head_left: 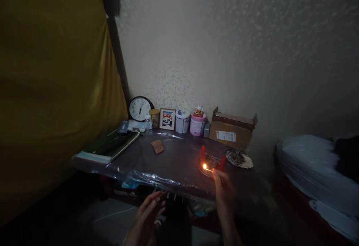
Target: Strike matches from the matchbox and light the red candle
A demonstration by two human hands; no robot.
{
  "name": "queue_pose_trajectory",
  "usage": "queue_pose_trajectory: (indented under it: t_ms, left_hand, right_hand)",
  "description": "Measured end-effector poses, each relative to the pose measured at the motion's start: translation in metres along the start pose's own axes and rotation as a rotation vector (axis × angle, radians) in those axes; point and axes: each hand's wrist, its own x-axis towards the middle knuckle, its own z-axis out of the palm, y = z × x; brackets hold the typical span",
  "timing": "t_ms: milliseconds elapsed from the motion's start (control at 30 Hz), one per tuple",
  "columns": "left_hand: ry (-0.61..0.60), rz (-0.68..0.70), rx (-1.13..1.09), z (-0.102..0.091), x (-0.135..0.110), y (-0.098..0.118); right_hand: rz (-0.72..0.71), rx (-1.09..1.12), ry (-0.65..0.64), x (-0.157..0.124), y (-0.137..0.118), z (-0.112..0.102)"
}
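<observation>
R hand (223,189) pinching lit match (208,169)

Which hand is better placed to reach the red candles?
Right, probably: the right hand holds a lit match just by the candles on the dark plate. The left hand is farther back, below the table edge.

Red candles (202,153), mustard-yellow curtain (56,88)
</observation>
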Motion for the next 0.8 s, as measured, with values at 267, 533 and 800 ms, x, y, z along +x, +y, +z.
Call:
queue_pose_trajectory:
  t_ms: [267,533,800]
  left_hand:
    - [-0.019,-0.010,0.006,-0.003,0.001,-0.001]
    - [-0.012,-0.007,0.034,-0.004,0.001,-0.001]
    - [-0.023,-0.018,0.071,-0.003,-0.002,0.000]
  right_hand:
    - [0.063,-0.002,0.011,0.003,-0.016,0.000]
    - [0.042,0.077,0.016,0.008,-0.014,0.004]
    - [0.025,0.108,0.011,0.017,-0.012,0.005]
